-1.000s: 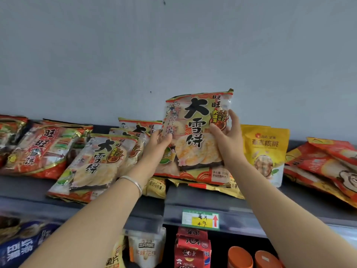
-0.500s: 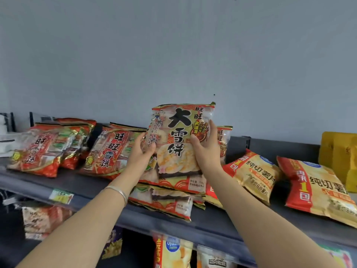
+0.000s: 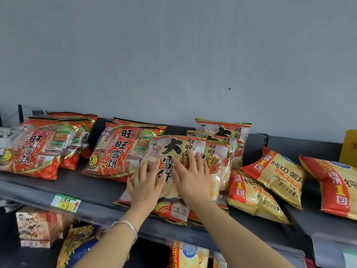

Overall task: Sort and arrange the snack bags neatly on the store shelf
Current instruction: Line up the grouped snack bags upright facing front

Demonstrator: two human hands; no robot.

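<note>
Atop cracker bag (image 3: 172, 147): left hand (image 3: 146, 187), right hand (image 3: 195, 181) (flat)

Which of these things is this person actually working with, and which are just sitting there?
Part of the job: top rice cracker bag, pressed by flat left hand and right hand; matching bags behind; red bags; yellow chip bags; shelf.
Just lying about: price tag; boxes below; grey wall.

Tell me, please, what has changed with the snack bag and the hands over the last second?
The rice cracker bag, earlier held upright by both hands, now lies on the stack of matching bags. The left hand and right hand have released their grip and press flat on it. The red bags and chip bags stayed put.
</note>
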